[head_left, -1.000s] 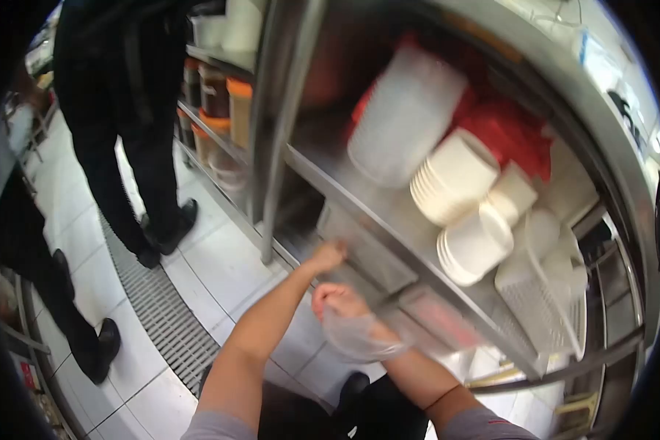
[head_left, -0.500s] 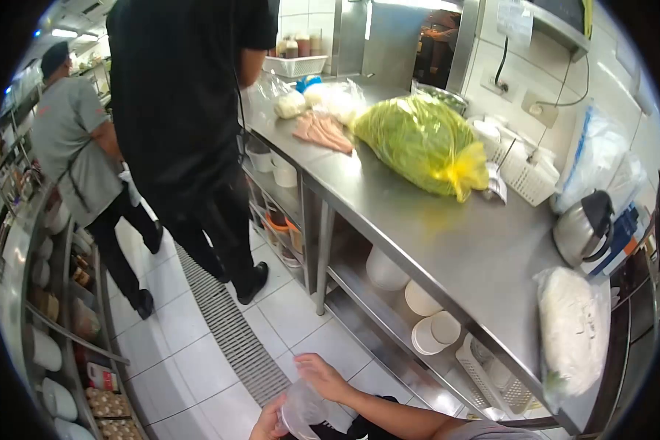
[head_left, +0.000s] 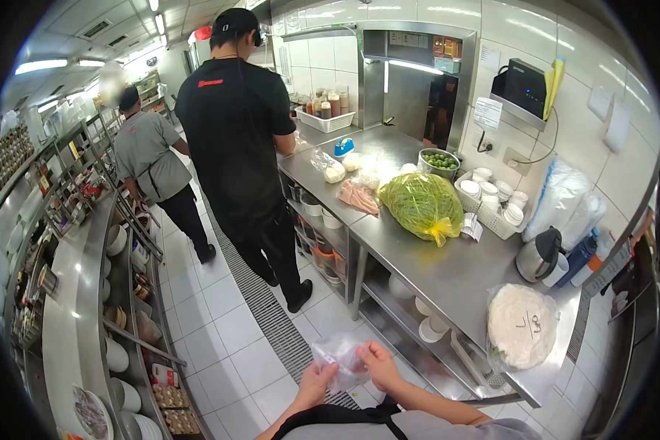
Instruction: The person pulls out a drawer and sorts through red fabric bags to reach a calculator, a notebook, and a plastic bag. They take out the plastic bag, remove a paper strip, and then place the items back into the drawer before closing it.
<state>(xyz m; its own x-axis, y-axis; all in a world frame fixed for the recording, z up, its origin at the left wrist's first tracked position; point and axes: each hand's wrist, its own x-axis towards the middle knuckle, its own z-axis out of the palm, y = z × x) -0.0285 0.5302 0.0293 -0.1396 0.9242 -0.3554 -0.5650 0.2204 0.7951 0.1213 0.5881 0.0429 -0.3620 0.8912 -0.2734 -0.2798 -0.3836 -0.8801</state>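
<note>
A small clear plastic bag (head_left: 341, 357) is stretched between my two hands at the bottom of the view, over the floor drain. My left hand (head_left: 316, 383) pinches its left side, thumb on top. On the bag's right side, my right hand (head_left: 378, 366) has its fingers closed on the edge. Whether anything is inside the bag I cannot make out. To the right of my hands is the steel counter (head_left: 447, 268). On its near end lies a round white pack in clear plastic (head_left: 522, 326) with dark handwriting.
A yellow bag of greens (head_left: 422, 205) rests mid-counter, beside a pink cloth (head_left: 358, 196). Behind are a bowl of green fruit (head_left: 440, 161) and a steel kettle (head_left: 539, 253). Two people (head_left: 231, 139) (head_left: 150, 150) stand ahead along the drain grate (head_left: 260, 315). Shelves (head_left: 73, 308) line the left.
The view has tilted up. My right hand, earlier held with fingers spread beside the plastic bag, has closed on it. The person in black stands more upright in view.
</note>
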